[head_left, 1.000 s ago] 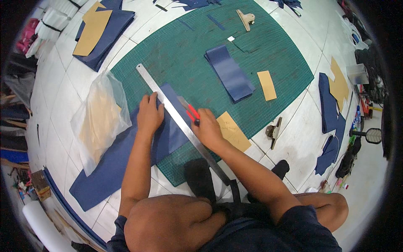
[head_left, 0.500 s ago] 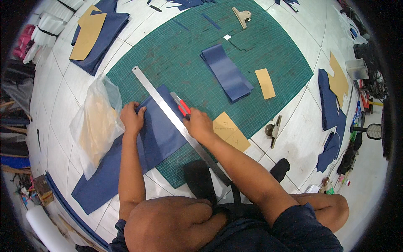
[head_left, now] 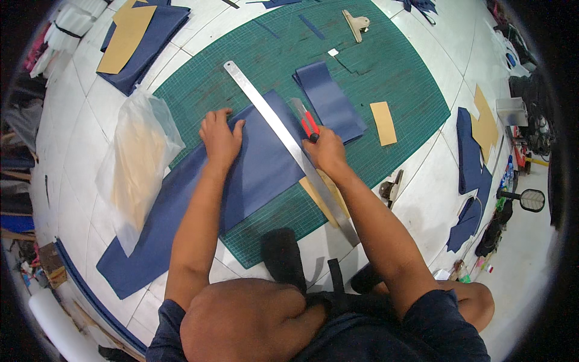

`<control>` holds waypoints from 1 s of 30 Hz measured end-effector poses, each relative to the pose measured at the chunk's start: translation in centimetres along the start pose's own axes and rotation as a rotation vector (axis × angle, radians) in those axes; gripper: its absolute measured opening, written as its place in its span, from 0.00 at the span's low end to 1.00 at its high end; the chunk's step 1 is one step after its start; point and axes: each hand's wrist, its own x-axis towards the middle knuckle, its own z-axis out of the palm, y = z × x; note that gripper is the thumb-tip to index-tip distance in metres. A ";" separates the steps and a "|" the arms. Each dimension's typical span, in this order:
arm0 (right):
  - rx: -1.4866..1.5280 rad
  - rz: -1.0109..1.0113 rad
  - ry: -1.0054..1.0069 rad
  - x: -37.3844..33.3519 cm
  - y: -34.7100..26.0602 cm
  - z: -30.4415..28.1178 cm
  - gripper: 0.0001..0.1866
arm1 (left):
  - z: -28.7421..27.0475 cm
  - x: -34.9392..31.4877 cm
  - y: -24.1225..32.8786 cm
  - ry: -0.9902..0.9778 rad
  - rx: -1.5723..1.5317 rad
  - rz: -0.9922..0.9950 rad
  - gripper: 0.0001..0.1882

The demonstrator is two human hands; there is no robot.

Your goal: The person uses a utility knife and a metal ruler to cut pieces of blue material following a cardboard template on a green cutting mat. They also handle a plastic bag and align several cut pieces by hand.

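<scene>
A long folded piece of navy fabric [head_left: 253, 172] stretches from the tiled floor onto the green cutting mat [head_left: 205, 66]. My left hand [head_left: 221, 137] rests at its far left edge, thumb and fingers apart. Aslant across the fabric's right end lies a steel ruler [head_left: 271, 120]. Just right of the ruler, my right hand [head_left: 327, 151] grips a red utility knife [head_left: 309, 123], its blade pointing away from me. Under the near part of the ruler, a tan card pattern [head_left: 315, 196] is partly covered. Beyond the knife lies a smaller folded navy strip [head_left: 329, 102].
A clear plastic bag [head_left: 142, 157] of tan pieces lies at the left. A small tan card [head_left: 383, 123] and a bulldog clip [head_left: 356, 25] are on the mat; another clip [head_left: 392, 188] sits on the tiles. Navy pieces with tan patterns [head_left: 126, 39] lie around.
The fabric and ruler have shifted away from me and to the right, along with both hands. The ruler now crosses the tan card, and the knife is close to the smaller navy strip.
</scene>
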 end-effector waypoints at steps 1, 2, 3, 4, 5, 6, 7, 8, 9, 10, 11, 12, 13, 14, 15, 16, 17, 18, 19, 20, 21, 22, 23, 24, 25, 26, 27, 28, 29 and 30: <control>0.015 -0.108 0.097 -0.3 0.6 -0.2 0.19 | -0.2 -0.5 1.0 -0.020 -0.019 0.048 0.20; 0.033 -0.218 0.187 -1.1 1.2 -0.1 0.19 | -0.2 -1.2 1.5 -0.041 -0.033 0.094 0.22; 0.051 -0.328 0.277 -2.1 1.7 0.0 0.19 | -0.3 -1.9 2.0 -0.062 -0.047 0.140 0.23; 0.008 -0.312 0.211 -3.4 1.9 0.0 0.19 | 0.0 -2.9 2.1 -0.118 0.039 0.185 0.28; -0.028 -0.303 0.140 -5.0 1.6 0.0 0.19 | 0.4 -3.5 1.6 -0.111 0.054 0.183 0.29; -0.065 -0.294 0.069 -6.3 1.5 0.2 0.20 | 0.8 -4.2 1.0 -0.104 0.070 0.181 0.30; -0.067 -0.324 0.082 -7.6 2.0 0.5 0.19 | 1.2 -4.5 1.1 -0.097 0.076 0.185 0.31; -0.065 -0.354 0.098 -8.7 2.6 1.1 0.19 | 1.3 -4.5 1.2 -0.103 0.065 0.179 0.31; -0.062 -0.383 0.114 -9.1 3.1 1.6 0.19 | 1.5 -4.6 1.5 -0.108 0.055 0.173 0.31; -0.041 -0.370 0.116 -9.1 3.2 1.7 0.18 | 1.6 -4.7 1.5 -0.116 0.050 0.168 0.32; -0.020 -0.358 0.119 -8.9 3.3 1.8 0.18 | 1.6 -4.7 1.4 -0.116 0.039 0.168 0.32; 0.001 -0.345 0.122 -8.9 3.4 1.9 0.18 | 1.6 -4.7 1.3 -0.116 0.029 0.169 0.32; -0.014 -0.360 0.111 -8.8 3.4 1.9 0.18 | 1.9 -4.7 1.3 -0.113 0.013 0.169 0.32; -0.030 -0.374 0.100 -8.8 3.4 2.0 0.18 | 1.9 -4.7 1.1 -0.116 0.007 0.167 0.33; -0.046 -0.389 0.089 -8.9 3.4 2.2 0.18 | 1.8 -4.7 0.7 -0.119 0.000 0.165 0.33; -0.033 -0.377 0.057 -9.1 3.4 2.2 0.19 | 1.8 -4.7 0.8 -0.123 -0.009 0.162 0.34; -0.021 -0.365 0.025 -9.5 3.4 2.4 0.19 | 1.8 -4.8 1.1 -0.130 -0.029 0.151 0.35; -0.008 -0.353 -0.008 -10.0 3.3 2.6 0.19 | 1.7 -4.8 1.2 -0.137 -0.049 0.141 0.36; -0.003 -0.349 -0.002 -10.5 3.2 2.9 0.19 | 1.6 -4.8 1.4 -0.142 -0.067 0.131 0.37; 0.002 -0.344 0.004 -11.1 3.1 3.4 0.18 | 1.5 -4.7 1.6 -0.136 -0.111 0.117 0.40; 0.007 -0.340 0.009 -11.5 3.1 3.9 0.18 | 1.4 -4.6 1.7 -0.139 -0.093 0.132 0.41; 0.029 -0.342 0.001 -11.8 2.9 3.9 0.19 | 1.2 -4.6 1.6 -0.142 -0.074 0.145 0.43; 0.046 -0.311 -0.025 -11.9 3.0 3.7 0.20 | 1.1 -4.6 1.5 -0.145 -0.056 0.158 0.44; 0.063 -0.280 -0.051 -11.9 3.1 3.4 0.21 | 1.0 -4.5 1.4 -0.158 -0.050 0.155 0.45; 0.078 -0.247 -0.076 -11.8 3.0 3.0 0.22 | 0.8 -4.4 1.4 -0.174 -0.056 0.153 0.46; 0.046 -0.287 0.032 -11.5 4.0 2.5 0.25 | 0.5 -4.4 1.5 -0.190 -0.061 0.150 0.47; -0.015 -0.262 0.090 -11.2 4.6 1.7 0.26 | 0.3 -4.3 1.5 -0.206 -0.067 0.147 0.48; -0.073 -0.244 0.144 -10.7 5.1 0.8 0.26 | -0.1 -4.2 1.4 -0.234 -0.054 0.154 0.51; -0.135 -0.223 0.198 -10.5 5.7 -0.1 0.26 | -0.3 -4.1 1.3 -0.264 -0.046 0.160 0.54; -0.168 -0.223 0.156 -10.4 6.2 -0.9 0.30 | -0.5 -4.1 1.1 -0.294 -0.037 0.166 0.57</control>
